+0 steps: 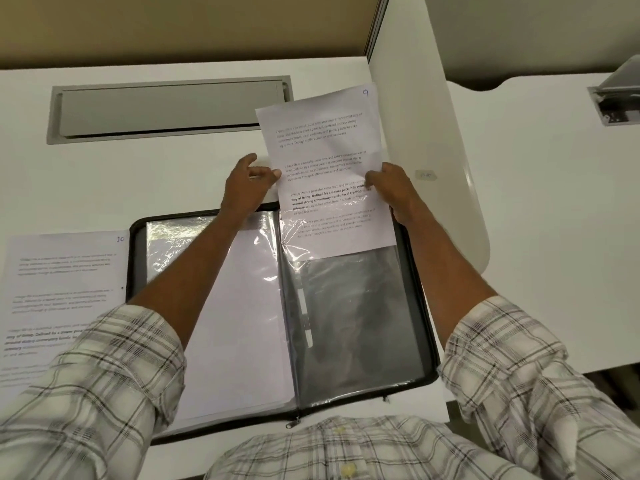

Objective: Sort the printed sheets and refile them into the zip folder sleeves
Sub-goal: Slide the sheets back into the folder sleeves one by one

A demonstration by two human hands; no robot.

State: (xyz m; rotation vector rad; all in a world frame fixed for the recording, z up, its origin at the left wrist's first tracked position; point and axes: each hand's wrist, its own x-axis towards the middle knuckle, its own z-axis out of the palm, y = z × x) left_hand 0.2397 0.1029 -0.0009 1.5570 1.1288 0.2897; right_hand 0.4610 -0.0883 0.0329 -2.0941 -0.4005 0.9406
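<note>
A black zip folder (424, 327) lies open on the white desk in front of me. A printed sheet marked 9 (322, 140) stands partway inside the top of the right clear sleeve (360, 317), its lower part under the plastic. My left hand (247, 185) pinches the sheet's left edge. Gripping the right edge is my right hand (393, 192). The left sleeve (235, 306) holds a white sheet. Another printed sheet marked 10 (62, 292) lies flat on the desk left of the folder.
A grey cable hatch (166, 109) is set into the desk behind the folder. A white divider panel (433, 133) rises just right of the held sheet. A second desk with another hatch (616, 98) lies further right.
</note>
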